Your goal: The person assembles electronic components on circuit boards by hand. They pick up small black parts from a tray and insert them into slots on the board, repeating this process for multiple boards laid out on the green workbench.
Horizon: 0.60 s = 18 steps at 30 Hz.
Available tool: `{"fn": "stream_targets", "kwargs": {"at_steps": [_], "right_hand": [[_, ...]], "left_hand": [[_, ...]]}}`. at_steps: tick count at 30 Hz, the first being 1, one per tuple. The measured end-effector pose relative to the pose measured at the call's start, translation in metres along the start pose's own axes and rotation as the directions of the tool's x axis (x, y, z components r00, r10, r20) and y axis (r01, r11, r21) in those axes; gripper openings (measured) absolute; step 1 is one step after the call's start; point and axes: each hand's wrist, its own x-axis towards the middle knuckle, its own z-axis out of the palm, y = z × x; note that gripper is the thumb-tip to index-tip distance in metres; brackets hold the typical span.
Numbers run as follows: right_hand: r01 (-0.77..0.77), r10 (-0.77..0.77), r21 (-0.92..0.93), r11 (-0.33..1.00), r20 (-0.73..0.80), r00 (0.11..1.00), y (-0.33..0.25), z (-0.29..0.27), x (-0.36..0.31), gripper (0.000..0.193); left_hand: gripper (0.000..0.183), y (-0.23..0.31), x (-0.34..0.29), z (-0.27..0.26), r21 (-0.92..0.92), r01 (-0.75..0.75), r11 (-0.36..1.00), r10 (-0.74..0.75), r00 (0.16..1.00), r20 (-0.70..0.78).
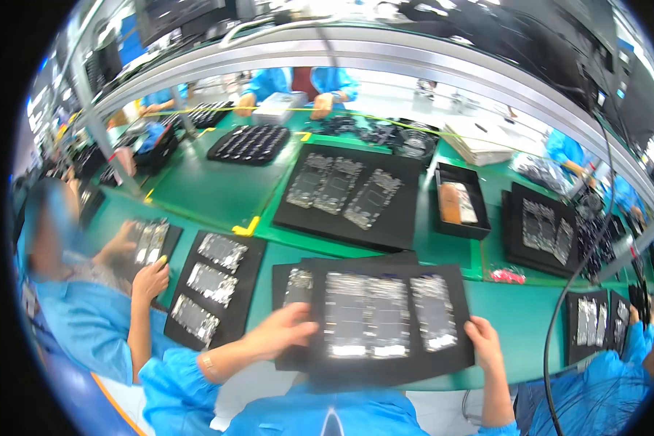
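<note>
In front of me, a flat black tray (414, 369) carries three green-grey circuit boards (368, 312) with shiny metal ends. My right hand (485, 341) grips its right edge, thumb on top. At its left edge, my left hand (289, 330) has its thumb and fingers closed on the rim, partly blurred. The tray looks slightly raised over a second black tray (282, 280), which shows one circuit board (299, 285) at its left; the rest of that tray is hidden.
Beyond lies a black board (291, 211) with three circuit boards, beside an open black box (463, 229). To the left, a co-worker's hand (150, 278) touches a tray near another loaded tray (236, 305). A black cable (548, 356) hangs at right; a metal rail (385, 54) crosses above.
</note>
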Motion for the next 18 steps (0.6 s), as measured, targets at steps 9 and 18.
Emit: {"fn": "stream_targets", "kwargs": {"at_steps": [9,18], "right_hand": [[-0.118,-0.099,-0.399,0.909,-0.482,0.870,0.056,-0.220,-0.008,0.034],[0.354,-0.531,-0.524,0.775,-0.237,0.813,-0.036,-0.045,-0.022,0.021]], "left_hand": [[0.067,-0.027,0.117,0.232,-0.252,0.059,0.966,0.044,0.921,0.386],[0.056,0.026,0.083,0.025,0.851,-0.436,0.293,0.692,0.711,0.126]]}}
